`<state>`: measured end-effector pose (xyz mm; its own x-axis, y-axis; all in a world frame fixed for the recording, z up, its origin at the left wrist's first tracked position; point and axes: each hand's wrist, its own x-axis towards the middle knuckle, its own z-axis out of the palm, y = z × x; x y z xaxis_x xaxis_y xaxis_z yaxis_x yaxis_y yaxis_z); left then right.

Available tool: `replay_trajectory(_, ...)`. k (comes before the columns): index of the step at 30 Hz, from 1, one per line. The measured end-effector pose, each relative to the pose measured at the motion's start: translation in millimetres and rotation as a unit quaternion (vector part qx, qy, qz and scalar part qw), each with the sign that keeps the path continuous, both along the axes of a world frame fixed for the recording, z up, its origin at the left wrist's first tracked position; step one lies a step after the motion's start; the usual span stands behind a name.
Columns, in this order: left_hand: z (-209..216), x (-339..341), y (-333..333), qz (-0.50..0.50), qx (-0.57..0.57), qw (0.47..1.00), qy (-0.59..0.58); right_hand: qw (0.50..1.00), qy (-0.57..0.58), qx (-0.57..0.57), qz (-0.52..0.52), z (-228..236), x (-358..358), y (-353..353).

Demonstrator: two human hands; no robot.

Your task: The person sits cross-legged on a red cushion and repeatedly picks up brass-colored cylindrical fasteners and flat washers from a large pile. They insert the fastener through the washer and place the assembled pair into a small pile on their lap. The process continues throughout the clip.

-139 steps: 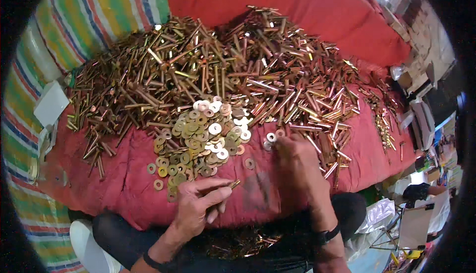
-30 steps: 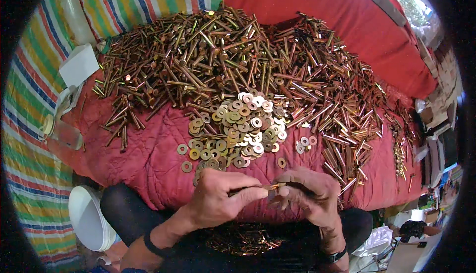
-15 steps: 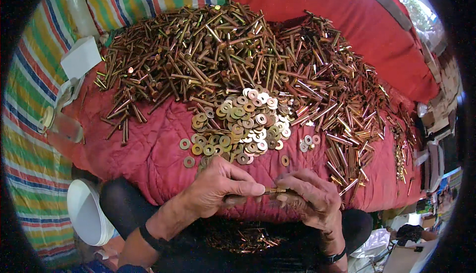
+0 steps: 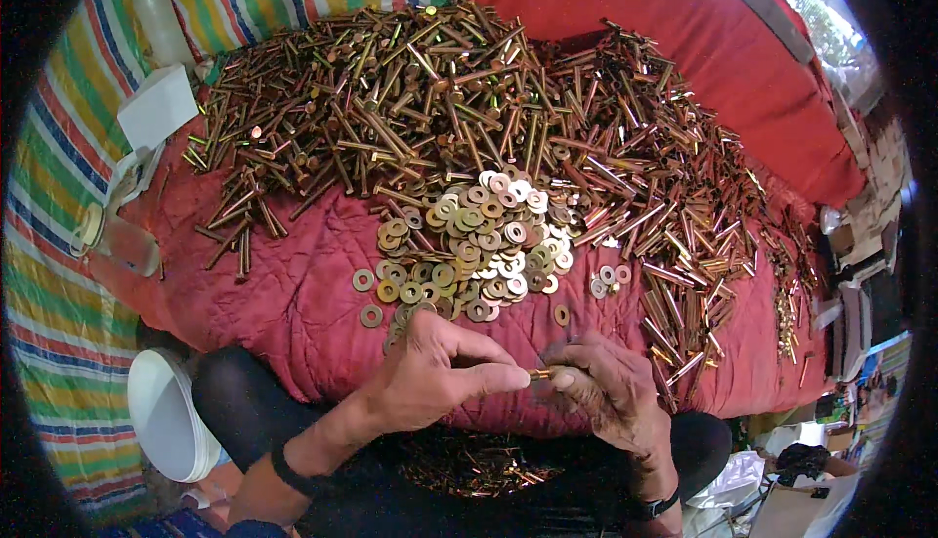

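Observation:
Between my hands is a short brass-coloured metal fastener, mostly covered by my fingers, so its full shape is hidden. My left hand pinches one end with thumb and fingers. At the other end, the thumb and bent fingers of my right hand close on it. Just beyond my hands lies a heap of gold-coloured flat washers, with a single washer apart from it. Behind them rises a large pile of long hex-head bolts. Slim metal sleeves or rods spread to the right.
A red quilted cloth lies under the hardware. To the left are a white bucket, a clear jar and a white box against striped sheeting. More metal pieces lie low between my legs.
My right hand has turned slightly and its fingers have curled in, so its thumb now shows on top of the fastener. My left hand keeps its pinch, shifted a little right.

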<state>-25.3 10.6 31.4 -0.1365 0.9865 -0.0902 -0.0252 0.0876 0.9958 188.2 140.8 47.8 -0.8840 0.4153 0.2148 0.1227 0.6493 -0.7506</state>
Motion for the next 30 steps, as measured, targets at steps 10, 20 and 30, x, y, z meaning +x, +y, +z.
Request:
replay_trajectory(10,-4.4,6.6,2.4,0.016,0.026,0.999,-0.014,0.956,0.029,-0.244,-0.159,5.3,1.5,-6.6)
replay_trajectory(20,-6.4,4.4,1.6,0.022,-0.054,0.99,-0.131,0.995,0.028,-0.071,-0.057,10.6,-0.6,7.5)
replay_trajectory(30,-3.7,4.3,0.7,0.005,-0.044,0.995,-0.091,0.998,0.013,-0.045,-0.052,8.4,-3.5,-0.6)
